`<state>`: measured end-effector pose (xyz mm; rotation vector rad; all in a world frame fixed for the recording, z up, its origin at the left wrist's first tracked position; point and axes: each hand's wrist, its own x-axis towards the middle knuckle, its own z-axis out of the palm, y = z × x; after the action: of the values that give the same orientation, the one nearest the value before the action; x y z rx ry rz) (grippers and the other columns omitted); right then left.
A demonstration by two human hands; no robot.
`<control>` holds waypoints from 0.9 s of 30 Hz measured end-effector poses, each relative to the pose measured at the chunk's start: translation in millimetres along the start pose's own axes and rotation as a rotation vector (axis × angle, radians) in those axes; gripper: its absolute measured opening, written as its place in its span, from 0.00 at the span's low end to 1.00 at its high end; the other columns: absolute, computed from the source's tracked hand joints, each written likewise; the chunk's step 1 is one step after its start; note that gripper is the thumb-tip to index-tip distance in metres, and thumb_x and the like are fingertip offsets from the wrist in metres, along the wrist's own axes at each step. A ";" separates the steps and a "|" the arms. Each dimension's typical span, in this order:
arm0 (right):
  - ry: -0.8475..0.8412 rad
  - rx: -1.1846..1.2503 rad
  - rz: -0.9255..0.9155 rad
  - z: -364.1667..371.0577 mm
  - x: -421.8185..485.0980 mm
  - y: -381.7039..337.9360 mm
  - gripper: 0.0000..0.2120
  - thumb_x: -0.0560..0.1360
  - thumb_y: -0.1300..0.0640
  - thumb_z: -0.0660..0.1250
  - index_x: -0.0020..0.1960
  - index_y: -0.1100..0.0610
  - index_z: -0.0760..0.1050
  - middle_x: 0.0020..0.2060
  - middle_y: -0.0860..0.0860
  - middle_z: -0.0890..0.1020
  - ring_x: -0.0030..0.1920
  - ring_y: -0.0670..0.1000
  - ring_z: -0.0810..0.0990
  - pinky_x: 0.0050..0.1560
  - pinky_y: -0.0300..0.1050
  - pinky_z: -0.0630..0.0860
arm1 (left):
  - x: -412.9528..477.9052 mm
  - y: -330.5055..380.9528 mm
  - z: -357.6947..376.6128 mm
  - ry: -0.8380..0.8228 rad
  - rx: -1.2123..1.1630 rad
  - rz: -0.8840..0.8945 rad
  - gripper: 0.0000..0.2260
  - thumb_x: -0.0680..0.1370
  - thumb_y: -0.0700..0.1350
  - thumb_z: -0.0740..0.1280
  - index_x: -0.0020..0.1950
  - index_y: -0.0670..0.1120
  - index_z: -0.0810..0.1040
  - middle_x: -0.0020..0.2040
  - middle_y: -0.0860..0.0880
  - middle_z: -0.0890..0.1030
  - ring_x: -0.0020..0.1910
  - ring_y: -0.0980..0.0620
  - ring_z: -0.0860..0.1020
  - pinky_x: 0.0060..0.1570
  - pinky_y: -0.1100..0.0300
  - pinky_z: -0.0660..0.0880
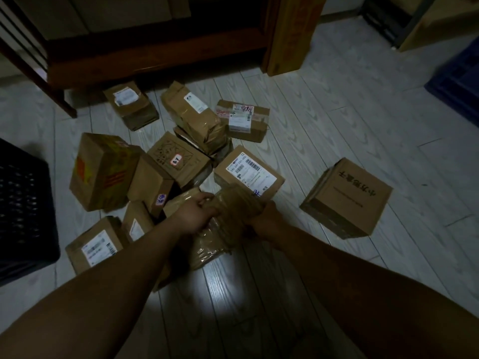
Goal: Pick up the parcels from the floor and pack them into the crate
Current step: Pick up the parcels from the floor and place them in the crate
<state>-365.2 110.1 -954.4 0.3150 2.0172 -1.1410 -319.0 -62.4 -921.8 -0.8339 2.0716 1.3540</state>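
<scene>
I see a dim room with a pale plank floor (324, 130), dark wooden furniture (155, 55) beyond the hands and a black crate (23, 203) well to their left. The left hand (193, 216) and right hand (264, 218) each clasp a side of a taped brown parcel (230, 211) between them, its long axis running away from me, slightly rightward.
</scene>
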 end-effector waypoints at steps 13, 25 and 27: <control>0.044 -0.132 -0.431 -73.2 -294.9 -292.9 0.31 0.74 0.56 0.70 0.72 0.52 0.59 0.61 0.54 0.75 0.56 0.53 0.75 0.55 0.51 0.77 | -281.5 180.8 -184.7 0.106 -0.358 0.111 0.36 0.73 0.38 0.70 0.76 0.53 0.57 0.63 0.50 0.72 0.52 0.51 0.77 0.50 0.56 0.76; 0.003 -0.171 -0.574 -118.3 -541.8 -505.5 0.29 0.73 0.49 0.70 0.70 0.50 0.63 0.58 0.49 0.77 0.57 0.53 0.78 0.58 0.53 0.78 | -528.0 327.5 -324.1 0.285 -0.363 0.323 0.24 0.76 0.48 0.67 0.70 0.53 0.64 0.57 0.53 0.74 0.52 0.53 0.76 0.45 0.60 0.75; 0.015 -0.140 -0.618 -120.7 -569.2 -518.5 0.27 0.75 0.44 0.65 0.71 0.50 0.62 0.56 0.48 0.74 0.57 0.52 0.76 0.56 0.50 0.77 | -558.0 346.0 -332.1 0.328 -0.399 0.322 0.22 0.79 0.60 0.56 0.70 0.53 0.65 0.56 0.53 0.73 0.52 0.52 0.75 0.46 0.59 0.72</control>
<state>-332.7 2.1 -183.3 -0.4024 2.2637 -1.3418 -228.2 -146.4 -196.5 -0.9663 2.2916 1.9631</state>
